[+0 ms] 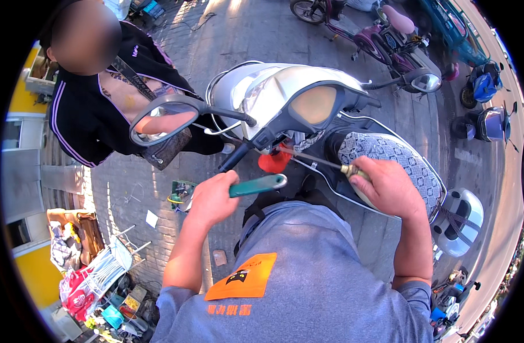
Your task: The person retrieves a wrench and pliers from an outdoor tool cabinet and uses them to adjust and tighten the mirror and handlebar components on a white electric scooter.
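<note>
My left hand [215,197] is closed around a tool with a flat green handle [256,186], which has a metal-rimmed hole at its end; its head is hidden by the hand. In my right hand [382,187] is a screwdriver [319,159] with a yellowish handle. Its long shaft points left, toward the underside of the handlebar area of a white electric scooter [262,91]. A red cloth-like piece [274,160] hangs beside the shaft's tip. Whether the tip touches anything, I cannot tell. The scooter's left handlebar grip [234,157] is just beyond my left hand.
A person in a black jacket [79,114] stands at the left, close to the scooter's mirror [165,121]. The patterned seat [390,160] lies to the right. Clutter and a folding chair [110,263] occupy the lower left. Other scooters [388,43] are parked at the upper right.
</note>
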Demonstrator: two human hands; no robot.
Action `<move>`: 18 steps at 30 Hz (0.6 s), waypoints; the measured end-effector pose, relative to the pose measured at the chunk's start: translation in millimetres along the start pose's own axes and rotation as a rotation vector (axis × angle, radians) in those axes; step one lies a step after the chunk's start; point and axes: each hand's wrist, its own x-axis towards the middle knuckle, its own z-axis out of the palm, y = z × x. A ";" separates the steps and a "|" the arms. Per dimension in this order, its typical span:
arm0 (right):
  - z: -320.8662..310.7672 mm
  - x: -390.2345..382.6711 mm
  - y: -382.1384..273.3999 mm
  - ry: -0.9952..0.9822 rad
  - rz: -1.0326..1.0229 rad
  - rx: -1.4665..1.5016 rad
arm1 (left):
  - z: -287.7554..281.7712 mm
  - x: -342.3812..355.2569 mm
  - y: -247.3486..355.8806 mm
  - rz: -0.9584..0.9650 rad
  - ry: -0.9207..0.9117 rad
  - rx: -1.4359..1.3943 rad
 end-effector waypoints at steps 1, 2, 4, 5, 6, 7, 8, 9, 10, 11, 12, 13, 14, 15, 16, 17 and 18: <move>7.2 -0.2 3.4 0.075 -0.009 0.011 | -1.1 -3.0 -7.4 -0.075 -0.012 -0.025; 17.7 2.5 2.9 0.151 -0.017 0.020 | -0.2 -5.5 -11.2 -0.105 0.042 -0.066; 18.4 14.5 -9.5 0.126 -0.022 0.000 | 3.7 0.3 -11.7 -0.086 0.163 -0.104; 20.0 20.9 -12.2 0.119 -0.042 -0.034 | 4.1 4.4 -12.1 -0.075 0.223 -0.121; 24.4 27.7 -14.6 0.111 -0.063 -0.065 | 5.9 11.3 -6.9 -0.027 0.341 -0.139; 26.2 34.2 -18.0 0.104 -0.087 -0.096 | 6.0 19.6 -4.5 0.047 0.417 -0.146; 24.3 40.5 -22.3 0.105 -0.103 -0.136 | 6.3 30.5 -4.2 0.123 0.491 -0.153; 26.1 44.0 -27.5 0.104 -0.115 -0.179 | 8.3 37.8 -8.1 0.198 0.559 -0.160; 23.9 49.8 -30.6 0.103 -0.127 -0.233 | 10.4 49.9 -14.1 0.244 0.557 -0.128; 22.0 54.3 -34.6 0.104 -0.137 -0.287 | 11.1 60.3 -17.1 0.272 0.565 -0.115; 19.4 58.0 -38.8 0.085 -0.138 -0.333 | 12.4 70.9 -18.3 0.299 0.571 -0.106; 15.0 59.9 -44.2 0.068 -0.139 -0.380 | 13.7 80.5 -18.6 0.326 0.577 -0.095; 10.7 62.0 -49.8 0.051 -0.138 -0.426 | 15.5 90.1 -18.8 0.300 0.591 -0.064; 9.9 64.1 -56.4 0.032 -0.129 -0.461 | 18.4 98.4 -20.1 0.320 0.608 -0.105; 9.1 66.6 -63.0 0.014 -0.119 -0.496 | 21.1 106.9 -21.1 0.340 0.624 -0.146; 9.2 67.9 -69.3 -0.004 -0.108 -0.531 | 23.0 114.3 -22.6 0.360 0.640 -0.188; 8.4 69.0 -74.8 -0.014 -0.098 -0.531 | 24.0 120.7 -23.6 0.374 0.596 -0.267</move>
